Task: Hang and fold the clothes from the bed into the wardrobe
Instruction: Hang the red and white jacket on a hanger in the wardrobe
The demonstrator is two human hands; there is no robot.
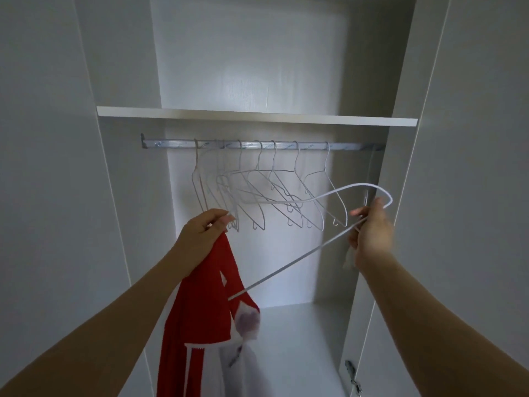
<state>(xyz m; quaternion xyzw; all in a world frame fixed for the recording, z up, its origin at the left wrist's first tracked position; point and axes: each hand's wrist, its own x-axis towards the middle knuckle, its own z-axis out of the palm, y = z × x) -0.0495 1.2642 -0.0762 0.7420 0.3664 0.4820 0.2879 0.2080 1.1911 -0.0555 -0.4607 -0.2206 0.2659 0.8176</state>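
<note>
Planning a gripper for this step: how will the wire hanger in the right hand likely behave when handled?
The hanger looks like thin wire, so it is probably very light and slightly springy under a push. The right hand holds it near one corner, so its long bar may swing or twist. The smooth coating could slip in a loose grip.

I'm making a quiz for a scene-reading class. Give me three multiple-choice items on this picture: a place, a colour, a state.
1. Where is the loose hanger? A on a chair; B in the right hand; C on the floor.
2. The garment is mainly: A red; B blue; C green.
3. The left hand is: A open, empty; B gripping the garment; C pressing a door.
Answers: B, fingers curl round its wire; A, red cloth with white trim; B, it holds the cloth's top.
</note>
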